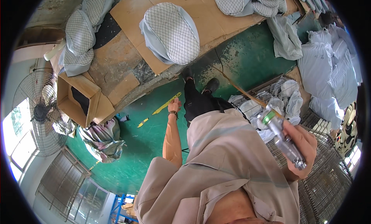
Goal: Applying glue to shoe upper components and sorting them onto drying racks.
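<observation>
My right hand (301, 145), held out at my right side, is closed around a silver metal spray gun (275, 126) with a green ring. A thin brown hose (239, 89) runs from the gun toward the workbench. My left hand (174, 105) hangs over the floor at my left, its fingers loosely bent and apart, with nothing seen in it. Ahead of me, a grey-white quilted cover (170, 33) with a diamond-stitched oval face lies on cardboard (133, 15) on the workbench. Neither hand touches it.
More quilted pieces (80, 33) lie at the bench's left, others (251, 3) at its far right. A wire basket (266, 98) of similar pieces stands at my right, near white sacks (317, 65). At left are an open carton (79, 96), a large fan (40, 108) and a cloth bundle (101, 141).
</observation>
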`<state>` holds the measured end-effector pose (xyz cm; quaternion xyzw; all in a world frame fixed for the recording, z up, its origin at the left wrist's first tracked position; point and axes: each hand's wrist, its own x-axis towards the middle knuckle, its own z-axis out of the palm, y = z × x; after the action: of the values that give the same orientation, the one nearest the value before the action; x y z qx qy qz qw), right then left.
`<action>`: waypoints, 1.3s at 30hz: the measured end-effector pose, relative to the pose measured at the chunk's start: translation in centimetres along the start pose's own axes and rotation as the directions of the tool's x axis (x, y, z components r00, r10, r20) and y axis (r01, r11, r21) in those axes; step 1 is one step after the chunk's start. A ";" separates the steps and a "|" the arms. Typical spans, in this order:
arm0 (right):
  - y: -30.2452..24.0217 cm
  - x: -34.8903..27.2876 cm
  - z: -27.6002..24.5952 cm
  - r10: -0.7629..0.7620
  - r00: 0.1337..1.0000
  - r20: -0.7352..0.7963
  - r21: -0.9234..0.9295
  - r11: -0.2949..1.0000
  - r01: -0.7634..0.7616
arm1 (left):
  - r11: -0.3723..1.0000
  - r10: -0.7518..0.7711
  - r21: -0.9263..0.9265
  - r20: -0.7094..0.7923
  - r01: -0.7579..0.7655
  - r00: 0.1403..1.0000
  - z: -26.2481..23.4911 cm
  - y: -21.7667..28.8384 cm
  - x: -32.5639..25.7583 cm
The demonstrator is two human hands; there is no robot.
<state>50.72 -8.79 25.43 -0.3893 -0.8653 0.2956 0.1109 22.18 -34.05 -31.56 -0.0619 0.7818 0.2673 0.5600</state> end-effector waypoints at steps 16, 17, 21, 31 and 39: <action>0.7 -3.9 -1.4 0.289 0.951 0.107 0.151 0.941 -0.303 | 0.773 0.421 -0.419 -0.224 -0.477 0.879 1.5 14.1 -4.4; 0.5 -4.0 -1.4 0.286 0.952 0.109 0.151 0.942 -0.301 | 0.772 0.420 -0.420 -0.226 -0.477 0.879 1.4 15.5 -4.3; -0.4 -3.8 -1.5 0.504 0.863 0.010 0.047 0.862 -0.504 | 0.705 0.522 -0.345 -0.338 -0.619 0.783 2.2 22.6 -4.1; -0.3 -2.1 -2.0 0.338 0.940 -0.052 0.133 0.935 -0.329 | 0.792 0.608 0.424 -0.480 -0.439 0.633 0.9 28.2 -3.3; 0.1 -0.7 -2.1 0.087 0.996 0.016 0.197 0.976 -0.089 | 0.690 0.714 0.579 -0.443 -0.435 0.542 1.2 29.3 -6.4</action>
<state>52.14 -8.33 27.11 -0.4132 -0.8140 0.3862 0.1327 13.98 -9.89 -15.81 0.2337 0.9337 0.2353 0.1350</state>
